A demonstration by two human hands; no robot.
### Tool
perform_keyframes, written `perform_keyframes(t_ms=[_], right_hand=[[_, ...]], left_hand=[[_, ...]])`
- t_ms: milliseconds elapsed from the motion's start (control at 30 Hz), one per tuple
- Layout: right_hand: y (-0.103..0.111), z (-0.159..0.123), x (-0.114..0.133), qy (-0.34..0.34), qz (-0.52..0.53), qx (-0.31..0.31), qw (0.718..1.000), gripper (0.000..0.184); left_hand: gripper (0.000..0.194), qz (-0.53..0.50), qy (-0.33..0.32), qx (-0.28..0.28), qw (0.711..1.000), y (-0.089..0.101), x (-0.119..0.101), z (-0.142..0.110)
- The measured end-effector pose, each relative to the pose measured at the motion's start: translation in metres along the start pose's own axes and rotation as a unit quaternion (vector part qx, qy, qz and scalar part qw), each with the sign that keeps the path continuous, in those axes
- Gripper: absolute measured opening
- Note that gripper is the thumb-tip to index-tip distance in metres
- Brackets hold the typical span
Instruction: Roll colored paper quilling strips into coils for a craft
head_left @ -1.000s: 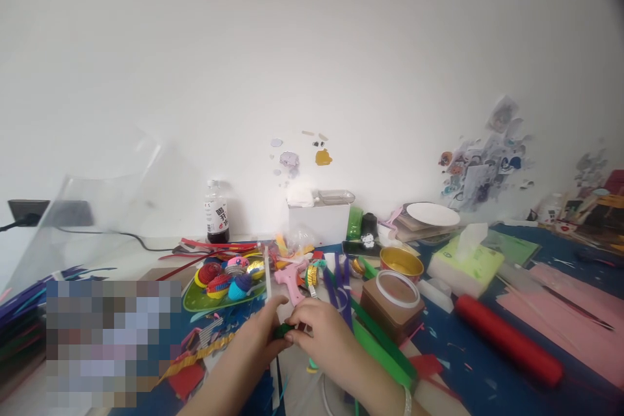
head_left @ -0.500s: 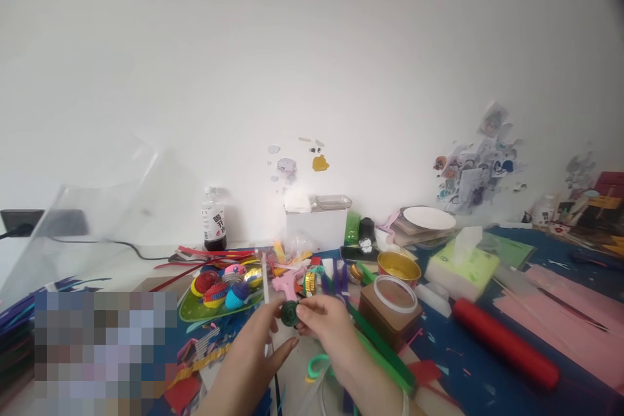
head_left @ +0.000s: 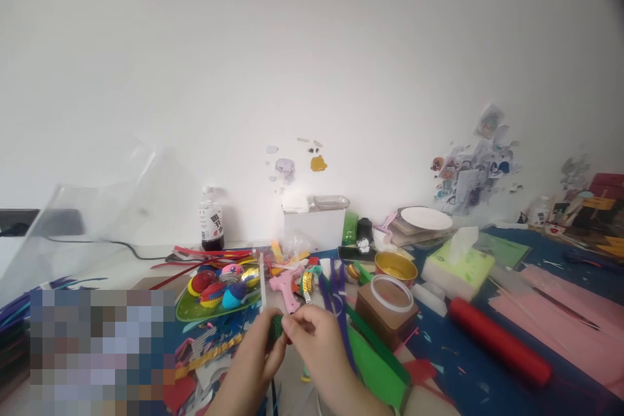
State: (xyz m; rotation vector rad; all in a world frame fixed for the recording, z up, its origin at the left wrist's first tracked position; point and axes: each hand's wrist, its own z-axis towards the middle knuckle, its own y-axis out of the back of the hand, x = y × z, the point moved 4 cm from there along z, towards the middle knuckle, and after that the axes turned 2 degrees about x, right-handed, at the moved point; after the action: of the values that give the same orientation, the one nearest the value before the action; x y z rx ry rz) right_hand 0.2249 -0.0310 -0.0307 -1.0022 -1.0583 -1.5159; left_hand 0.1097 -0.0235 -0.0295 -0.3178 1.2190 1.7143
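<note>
A small dark green ridged coil (head_left: 276, 327), seemingly of corrugated paper, sits between the fingers of my left hand (head_left: 263, 351), which closes on it. My right hand (head_left: 314, 338) pinches at the coil's right side, thumb and fingertips pressed together and touching the left fingers. Most of the coil is hidden by the fingers. Just beyond my hands lies a pink glue gun (head_left: 286, 290). Left of that, a green tray (head_left: 188, 312) carries several colourful ridged domes, among them a blue one (head_left: 234, 295). A gold ridged coil (head_left: 307, 282) lies right of the glue gun.
Paper scraps and strips litter the table on the left. To the right are a brown box (head_left: 377, 322) with a white ring (head_left: 412, 299), a gold tin (head_left: 414, 266), a tissue pack (head_left: 446, 273), a red roll (head_left: 500, 341) and pink sheets (head_left: 580, 344). A bottle (head_left: 212, 224) stands by the wall.
Both hands have drawn closer together and slightly down. The left fingers have closed around the green coil, which showed its round face before and is now mostly covered. More of the glue gun shows.
</note>
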Motion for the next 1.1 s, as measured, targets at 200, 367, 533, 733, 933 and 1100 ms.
perform_keyframes(t_ms=[200, 367, 533, 733, 933, 1100], right_hand=[[0.008, 0.005, 0.011, 0.059, -0.007, 0.026, 0.998, 0.018], [0.009, 0.006, 0.016, 0.07, -0.009, 0.053, 0.996, 0.012], [0.005, 0.006, 0.011, 0.048, -0.01, 0.032, 0.998, 0.013], [0.004, 0.006, 0.007, -0.003, 0.016, 0.023, 1.0, 0.009], [0.004, 0.001, 0.01, -0.033, 0.033, 0.016, 0.999, 0.005], [-0.003, -0.005, 0.015, 0.002, 0.028, 0.014, 1.0, 0.006]], left_hand=[[0.023, -0.067, 0.04, 0.031, 0.996, 0.006, -0.005, 0.001], [0.026, -0.115, 0.035, 0.055, 0.991, 0.005, -0.01, 0.001], [0.025, -0.138, 0.044, 0.059, 0.988, 0.002, -0.009, 0.0], [0.024, -0.118, 0.05, 0.058, 0.99, -0.003, -0.005, 0.0], [0.031, -0.105, 0.061, 0.045, 0.992, 0.0, -0.006, -0.003], [0.036, -0.08, 0.038, 0.057, 0.994, 0.001, 0.002, -0.004]])
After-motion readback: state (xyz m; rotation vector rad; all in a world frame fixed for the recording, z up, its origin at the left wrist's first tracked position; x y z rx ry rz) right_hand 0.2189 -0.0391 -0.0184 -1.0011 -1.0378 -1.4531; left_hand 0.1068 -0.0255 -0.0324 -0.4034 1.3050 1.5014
